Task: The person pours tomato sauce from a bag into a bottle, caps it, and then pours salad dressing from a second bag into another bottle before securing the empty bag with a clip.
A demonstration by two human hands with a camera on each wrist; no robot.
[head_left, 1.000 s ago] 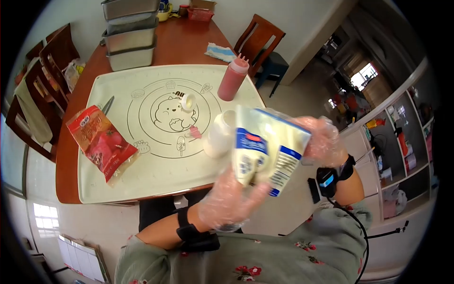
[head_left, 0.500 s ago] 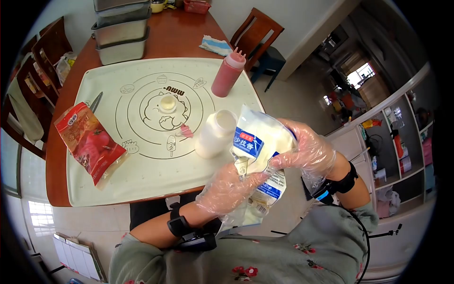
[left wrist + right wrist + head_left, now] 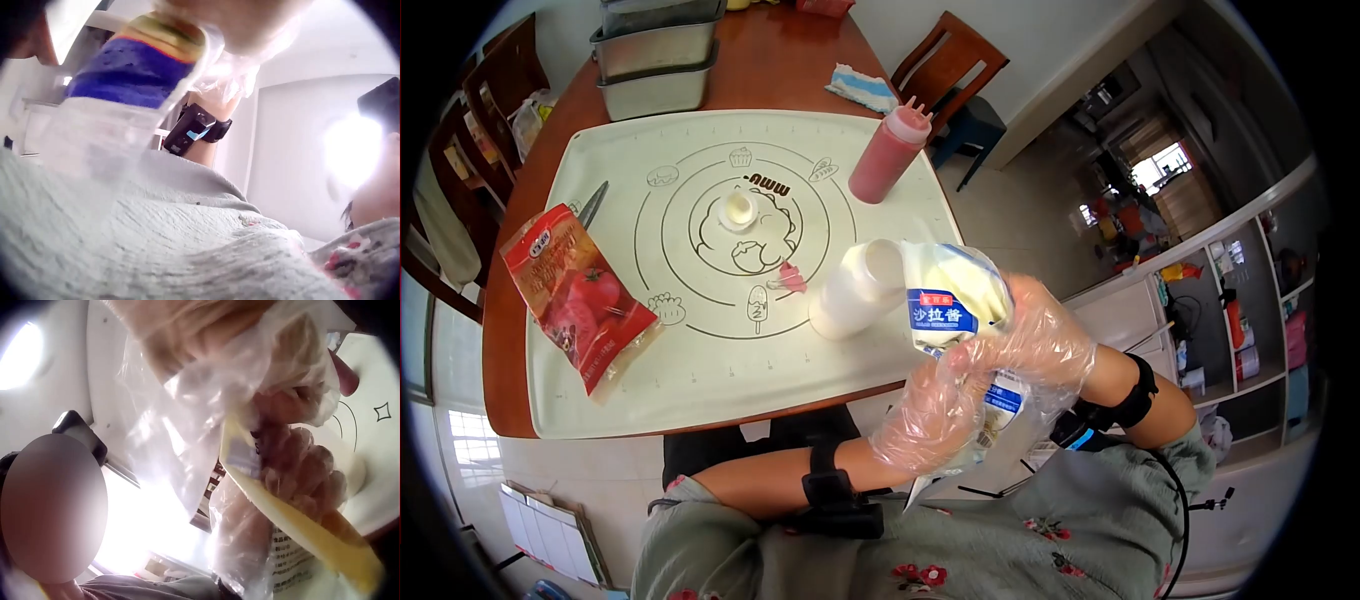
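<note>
well, both hands, in clear plastic gloves, grip the salad-dressing pouch beyond the mat's near right edge: the left hand lower down, the right hand curled round its right side. the pouch's top sits right by the mouth of the translucent squeeze bottle; whether they touch, i cannot tell. on the baking mat, the three-nozzle bottle of red sauce stands far right, the white cap lies near the middle, and the red tomato packet lies left.
</note>
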